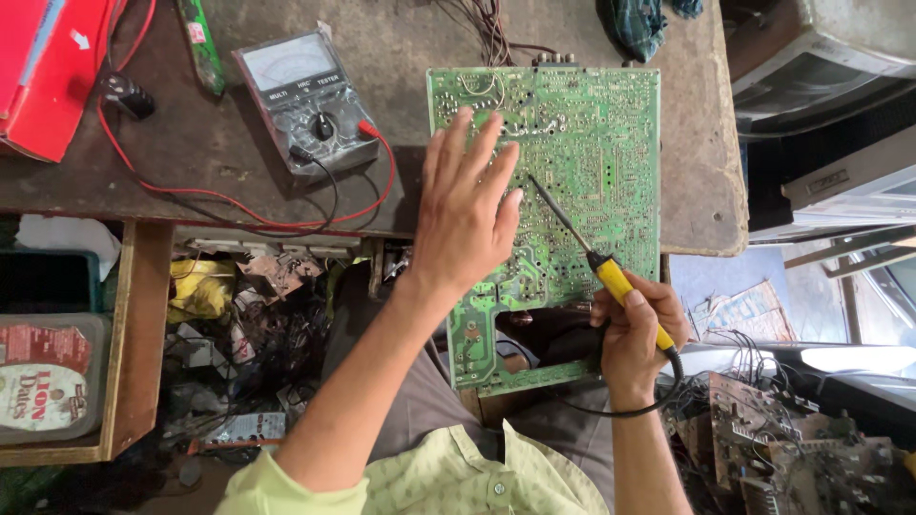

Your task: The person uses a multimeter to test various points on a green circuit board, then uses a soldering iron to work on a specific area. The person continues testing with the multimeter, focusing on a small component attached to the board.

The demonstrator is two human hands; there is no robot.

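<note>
A large green circuit board [596,162] lies solder side up on the edge of a worn table [701,181], overhanging toward me. My left hand [468,210] rests flat on the board's left part, fingers spread. My right hand [634,329] grips a soldering iron [611,272] with a yellow handle. Its thin dark tip touches the board near the middle, just right of my left fingertips. A black cord loops from the handle below my right wrist.
A grey analog multimeter [305,100] with red and black leads sits left of the board. A red box [48,67] lies at the far left. An open drawer [67,362] and scrap clutter are below the table, more circuit boards [801,448] at lower right.
</note>
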